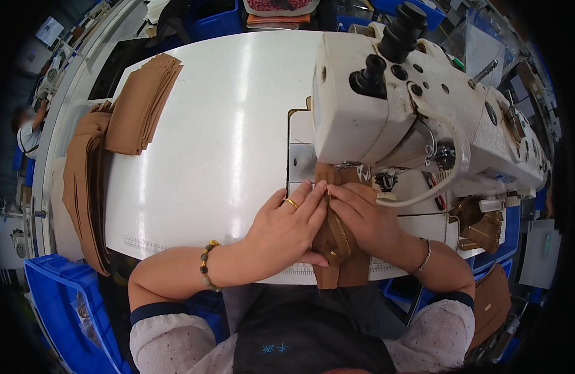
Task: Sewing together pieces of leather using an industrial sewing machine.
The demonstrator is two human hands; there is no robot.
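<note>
A brown fabric piece (353, 268) with a brass-toothed zipper (342, 234) lies under the head of a white sewing machine (356, 118) and hangs over the table's front edge. My left hand (287, 224) rests on its left side, fingers stretched out and thumb spread low on the cloth. From the right, my right hand (365, 215) presses its extended fingers beside the zipper; its thumb is hidden. The fingertips of both hands nearly meet just in front of the needle area. A zipper pull (335, 254) shows near the lower end of the zipper.
At the left of the white table (200, 124) lie a stack of brown fabric pieces (144, 103) and a draped brown pile (85, 187). Metal zippers (484, 230) are bunched at the right. A blue bin (69, 311) stands at the lower left. Another person (30, 131) sits far left.
</note>
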